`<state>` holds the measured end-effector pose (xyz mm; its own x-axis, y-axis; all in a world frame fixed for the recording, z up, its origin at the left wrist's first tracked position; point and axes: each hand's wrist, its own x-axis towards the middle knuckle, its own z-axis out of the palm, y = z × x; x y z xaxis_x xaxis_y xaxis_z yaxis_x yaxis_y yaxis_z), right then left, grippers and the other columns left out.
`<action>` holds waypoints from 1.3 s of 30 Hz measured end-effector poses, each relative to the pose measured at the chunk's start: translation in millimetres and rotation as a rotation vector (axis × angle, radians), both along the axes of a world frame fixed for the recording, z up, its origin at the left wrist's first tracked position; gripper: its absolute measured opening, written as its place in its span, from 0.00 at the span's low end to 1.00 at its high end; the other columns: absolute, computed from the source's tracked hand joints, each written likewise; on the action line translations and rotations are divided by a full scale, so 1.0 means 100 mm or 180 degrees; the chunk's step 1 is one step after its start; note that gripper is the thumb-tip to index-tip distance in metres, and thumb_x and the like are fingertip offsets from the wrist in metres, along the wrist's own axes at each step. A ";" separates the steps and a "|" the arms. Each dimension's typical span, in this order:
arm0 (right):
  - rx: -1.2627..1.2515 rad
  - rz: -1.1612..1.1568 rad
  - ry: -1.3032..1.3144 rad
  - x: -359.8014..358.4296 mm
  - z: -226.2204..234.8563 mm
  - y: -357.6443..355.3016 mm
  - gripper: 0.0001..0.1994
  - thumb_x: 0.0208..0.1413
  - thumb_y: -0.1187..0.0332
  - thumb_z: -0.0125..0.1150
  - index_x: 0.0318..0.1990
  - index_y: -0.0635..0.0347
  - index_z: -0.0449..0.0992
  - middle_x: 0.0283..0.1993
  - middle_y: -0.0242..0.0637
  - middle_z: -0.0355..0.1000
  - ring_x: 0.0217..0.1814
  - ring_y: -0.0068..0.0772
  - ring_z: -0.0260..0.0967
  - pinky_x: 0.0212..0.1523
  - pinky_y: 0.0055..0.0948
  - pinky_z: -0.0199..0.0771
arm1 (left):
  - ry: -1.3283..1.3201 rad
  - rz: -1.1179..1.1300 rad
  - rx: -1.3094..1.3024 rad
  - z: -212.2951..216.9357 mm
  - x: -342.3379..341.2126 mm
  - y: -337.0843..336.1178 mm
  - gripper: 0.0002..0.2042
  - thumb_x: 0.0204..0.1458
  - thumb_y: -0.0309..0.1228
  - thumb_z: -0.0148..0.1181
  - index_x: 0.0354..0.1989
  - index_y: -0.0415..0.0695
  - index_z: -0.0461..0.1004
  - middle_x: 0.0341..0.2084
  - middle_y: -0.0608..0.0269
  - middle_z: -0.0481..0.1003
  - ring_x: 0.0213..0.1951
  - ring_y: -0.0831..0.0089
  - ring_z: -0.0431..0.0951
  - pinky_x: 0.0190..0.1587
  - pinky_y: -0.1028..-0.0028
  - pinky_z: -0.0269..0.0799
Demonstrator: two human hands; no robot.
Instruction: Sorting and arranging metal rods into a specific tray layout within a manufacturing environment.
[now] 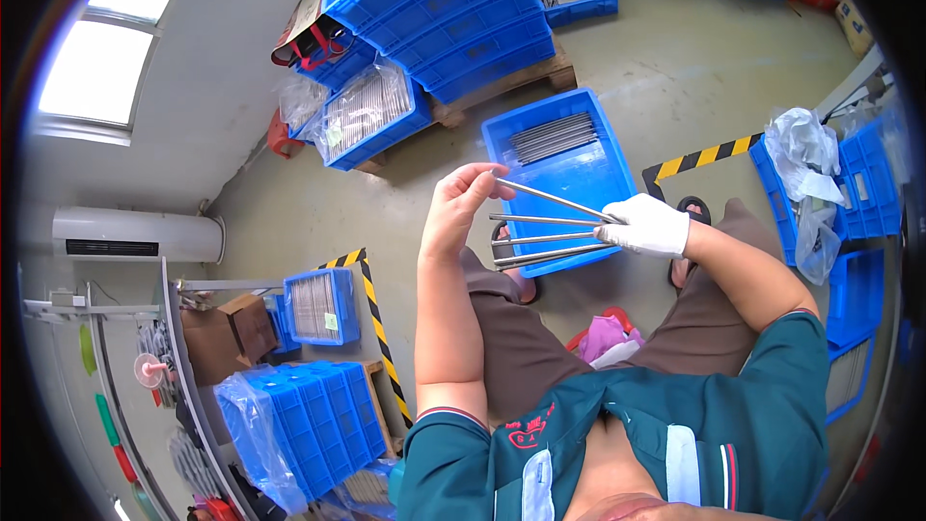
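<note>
My right hand (648, 226), in a white glove, is closed round the right ends of several thin grey metal rods (545, 221). They fan out to the left above a blue plastic crate (569, 191). My bare left hand (465, 205) pinches the far end of the uppermost rod (552, 198) between thumb and fingertips. That rod slants away from the others, whose left ends stick out free. Inside the crate, a row of similar rods (555, 139) lies side by side at the far end. The crate stands on the floor in front of my knees.
Beyond the crate, tall stacked blue crates (453, 19) rest on a wooden pallet (555, 68). A crate of plastic-covered rods (371, 116) stands beside them. More stacked crates (313, 429) are at the lower left, and bagged plastic (803, 154) tops crates on the right. Striped tape (709, 155) marks the floor.
</note>
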<state>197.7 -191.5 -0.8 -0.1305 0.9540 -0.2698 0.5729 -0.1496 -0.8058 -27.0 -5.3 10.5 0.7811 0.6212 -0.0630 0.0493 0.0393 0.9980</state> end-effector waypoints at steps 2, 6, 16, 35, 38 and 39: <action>0.0149 0.0023 -0.0367 -0.01 0.01 -0.02 0.19 0.58 0.51 0.50 0.31 0.61 0.72 0.23 0.44 0.69 0.26 0.43 0.69 0.29 0.36 0.66 | 0.0009 -0.0008 -0.0091 0.00 -0.01 -0.01 0.13 0.56 0.35 0.56 0.43 0.37 0.74 0.29 0.60 0.78 0.35 0.76 0.75 0.45 0.75 0.67; 0.0241 0.0015 -0.0981 -0.04 0.07 -0.03 0.20 0.58 0.49 0.48 0.32 0.60 0.71 0.26 0.50 0.71 0.31 0.53 0.69 0.32 0.42 0.67 | 0.0076 -0.0036 -0.0071 0.00 -0.02 0.00 0.13 0.54 0.31 0.58 0.44 0.36 0.73 0.30 0.60 0.78 0.37 0.75 0.76 0.46 0.74 0.68; 0.0007 0.0198 0.0029 0.01 -0.02 -0.03 0.21 0.59 0.50 0.47 0.29 0.61 0.70 0.21 0.42 0.68 0.24 0.39 0.67 0.28 0.35 0.64 | -0.0350 -0.0336 -0.0372 0.00 -0.03 -0.02 0.15 0.50 0.26 0.61 0.46 0.36 0.72 0.37 0.59 0.77 0.42 0.74 0.76 0.49 0.75 0.68; -0.1525 -0.0928 0.3768 -0.15 -0.10 0.13 0.10 0.62 0.59 0.50 0.35 0.53 0.63 0.18 0.25 0.55 0.11 0.16 0.47 0.11 0.20 0.46 | 0.0168 -0.0437 -0.1605 -0.56 0.51 -0.39 0.28 0.53 0.53 0.54 0.54 0.43 0.67 0.31 0.72 0.68 0.30 0.84 0.64 0.32 0.82 0.60; -0.1218 -0.0745 0.2705 -0.22 -0.04 0.10 0.11 0.58 0.60 0.55 0.29 0.53 0.64 0.18 0.29 0.60 0.11 0.20 0.54 0.10 0.23 0.53 | -0.0253 -0.0881 -0.1565 -0.30 0.74 -0.71 0.28 0.53 0.51 0.55 0.55 0.43 0.68 0.40 0.64 0.70 0.44 0.74 0.68 0.52 0.70 0.61; -0.1166 -0.0578 0.2353 -0.18 -0.04 0.10 0.09 0.56 0.62 0.57 0.31 0.56 0.68 0.22 0.34 0.66 0.18 0.27 0.64 0.18 0.28 0.66 | -0.0304 -0.0689 -0.1118 -0.25 0.77 -0.75 0.25 0.53 0.49 0.55 0.52 0.42 0.71 0.40 0.64 0.70 0.43 0.74 0.68 0.53 0.71 0.60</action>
